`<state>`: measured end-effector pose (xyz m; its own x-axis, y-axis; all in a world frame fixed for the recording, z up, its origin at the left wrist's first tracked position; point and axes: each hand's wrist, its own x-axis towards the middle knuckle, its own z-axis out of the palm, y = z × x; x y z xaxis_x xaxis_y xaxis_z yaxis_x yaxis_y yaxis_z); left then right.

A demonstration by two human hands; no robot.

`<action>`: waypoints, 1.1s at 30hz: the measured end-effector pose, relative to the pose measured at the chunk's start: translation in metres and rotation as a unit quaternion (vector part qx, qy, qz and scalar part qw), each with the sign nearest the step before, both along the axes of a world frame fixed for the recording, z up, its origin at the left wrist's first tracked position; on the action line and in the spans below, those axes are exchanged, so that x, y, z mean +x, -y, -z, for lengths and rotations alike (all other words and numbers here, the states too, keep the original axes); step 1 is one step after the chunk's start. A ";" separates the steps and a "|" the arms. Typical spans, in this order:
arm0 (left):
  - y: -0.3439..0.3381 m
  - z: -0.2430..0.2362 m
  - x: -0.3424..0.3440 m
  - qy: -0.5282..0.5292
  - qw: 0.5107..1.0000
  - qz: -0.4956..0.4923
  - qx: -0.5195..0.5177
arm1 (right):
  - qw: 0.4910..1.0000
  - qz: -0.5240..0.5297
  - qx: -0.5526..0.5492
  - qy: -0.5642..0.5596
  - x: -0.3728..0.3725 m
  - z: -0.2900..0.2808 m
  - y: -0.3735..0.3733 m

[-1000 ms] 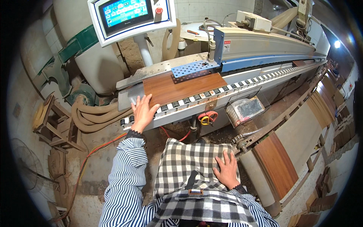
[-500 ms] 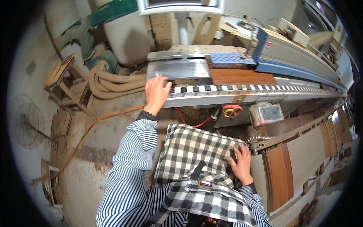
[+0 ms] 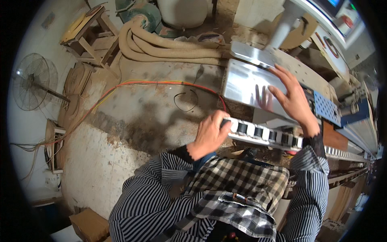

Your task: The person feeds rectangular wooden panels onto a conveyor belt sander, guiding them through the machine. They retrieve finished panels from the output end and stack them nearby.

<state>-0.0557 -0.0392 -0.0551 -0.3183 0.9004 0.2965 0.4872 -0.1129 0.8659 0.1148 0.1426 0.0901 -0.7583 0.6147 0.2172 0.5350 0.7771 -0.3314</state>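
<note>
Two bare hands at one end of a long, straight rail of black and white rollers in a pale frame (image 3: 258,131). In the left hand (image 3: 211,135), the rail's tip, with thumb and fingers curled closed round it. With the right hand (image 3: 293,99), grips nothing: fingers spread above a flat, mirror-bright metal plate (image 3: 242,82); contact, cannot tell. Rail just ahead of a black-and-white checked apron (image 3: 238,177), on the near side of the plate, running rightward past a flat reddish-brown wood-grain panel (image 3: 334,138). Looks stiff and heavy, probably fixed; best held by the solid frame, not by rollers likely to turn under fingers. For the plate, seems hard and slippery; best steadied at its edges.
</note>
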 end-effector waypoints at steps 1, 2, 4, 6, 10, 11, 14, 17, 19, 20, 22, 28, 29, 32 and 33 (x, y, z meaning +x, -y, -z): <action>0.005 -0.006 -0.002 -0.009 1.000 0.017 -0.019 | 1.000 -0.016 0.016 -0.009 -0.023 0.008 -0.020; 0.007 -0.008 -0.003 -0.008 0.999 0.030 -0.011 | 0.999 -0.028 0.033 -0.021 -0.045 0.018 -0.040; 0.009 -0.014 -0.004 -0.011 0.998 0.060 -0.023 | 0.998 -0.025 0.035 -0.056 -0.077 0.049 -0.069; 0.007 -0.019 -0.009 -0.008 0.993 0.084 -0.079 | 0.996 0.016 0.053 -0.066 -0.107 0.058 -0.075; 0.007 -0.017 -0.023 -0.020 0.989 0.136 -0.057 | 0.989 0.124 0.075 -0.036 -0.129 0.056 -0.066; 0.006 -0.017 -0.025 -0.011 0.988 0.146 -0.054 | 0.988 0.126 0.090 -0.025 -0.131 0.057 -0.066; -0.006 -0.033 -0.045 0.010 0.958 0.245 -0.147 | 0.986 0.129 0.101 -0.021 -0.132 0.057 -0.068; -0.010 -0.047 -0.065 -0.026 0.930 0.319 -0.182 | 0.987 0.112 0.110 -0.037 -0.132 0.052 -0.068; -0.005 -0.065 -0.087 0.045 0.911 0.342 -0.227 | 0.987 0.112 0.113 -0.037 -0.129 0.054 -0.069; 0.005 -0.056 -0.098 0.053 0.913 0.332 -0.229 | 0.987 0.115 0.104 -0.033 -0.129 0.051 -0.067; 0.020 -0.060 -0.136 0.074 0.910 0.283 -0.295 | 0.986 0.113 0.117 -0.044 -0.129 0.046 -0.066; 0.019 -0.075 -0.251 0.090 0.866 0.181 -0.457 | 0.987 0.107 0.096 -0.077 -0.133 0.041 -0.067; 0.004 -0.076 -0.264 0.079 0.864 0.190 -0.459 | 0.986 0.118 0.089 -0.073 -0.132 0.040 -0.066; -0.070 -0.063 -0.303 0.014 0.892 0.264 -0.366 | 0.983 0.127 0.086 -0.098 -0.138 0.032 -0.068; -0.096 -0.061 -0.314 -0.010 0.895 0.292 -0.337 | 0.984 0.128 0.079 -0.099 -0.139 0.030 -0.068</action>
<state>-0.3699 0.0566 0.0062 0.2643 0.8878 -0.3767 0.5317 0.1918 0.8249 -0.0244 0.2103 0.0597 -0.5155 0.7265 0.4543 0.6570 0.6755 -0.3348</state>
